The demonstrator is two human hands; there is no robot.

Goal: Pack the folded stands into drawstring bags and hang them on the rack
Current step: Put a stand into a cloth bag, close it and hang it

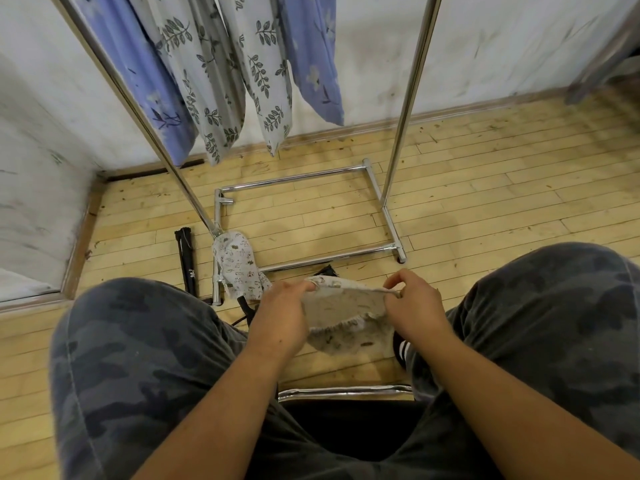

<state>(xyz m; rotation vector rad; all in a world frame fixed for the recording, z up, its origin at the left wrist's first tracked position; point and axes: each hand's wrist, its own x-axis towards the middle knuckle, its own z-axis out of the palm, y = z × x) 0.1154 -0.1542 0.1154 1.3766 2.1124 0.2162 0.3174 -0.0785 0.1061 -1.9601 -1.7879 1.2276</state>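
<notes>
Both hands are at the mouth of the small white printed drawstring bag (346, 315), held low between the knees, above the wooden plank floor (485, 202). The left hand (282, 306) pinches the left rim with its fingers curled into the hem. The right hand (412, 301) pinches the right rim between thumb and forefinger, other fingers tucked. The mouth is stretched wide but flat, so I'd say the job now is rounding it open. One black folded stand (187, 261) lies toward the floor's left edge, just beside the near left foot of the chrome garment rack (304, 180), where a second printed cloth bag (237, 265) is draped. Smart play: bunch the fabric short, feed the stand's narrow end in, then draw the bag up over it. Blue floral and leaf-print bags (207, 98) already hang on the rack.
</notes>
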